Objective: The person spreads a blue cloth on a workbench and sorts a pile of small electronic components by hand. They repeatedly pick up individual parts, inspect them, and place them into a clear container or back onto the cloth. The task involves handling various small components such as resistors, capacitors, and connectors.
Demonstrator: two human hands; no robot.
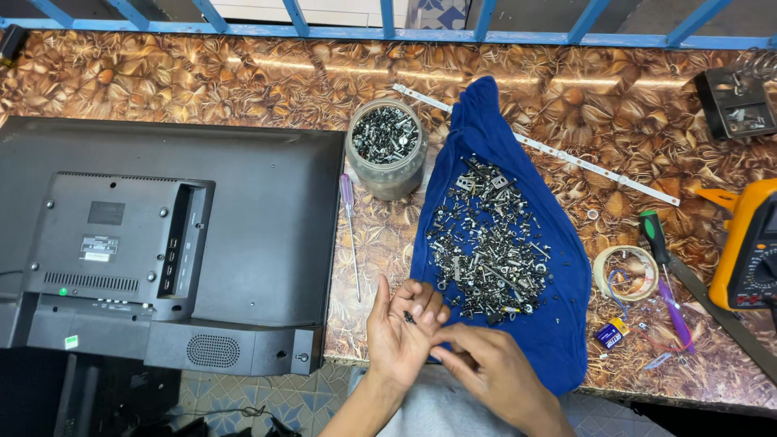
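My left hand [401, 332] is held palm up at the table's front edge, cupped, with a small dark screw [409, 317] lying on its fingers. My right hand [486, 368] reaches across from the right, its fingertips pinched close to the left palm near the screw. Just beyond both hands a blue cloth [558, 324] is spread on the table, carrying a heap of several loose metal screws and small parts [490, 243].
A flat television [162, 243] lies face down at the left. A round jar of screws [387, 146] stands behind the cloth, a thin purple-handled screwdriver [351, 235] beside it. A white strip [566, 154], tape roll [625, 271], green screwdriver [652, 231] and orange multimeter [749, 243] lie at the right.
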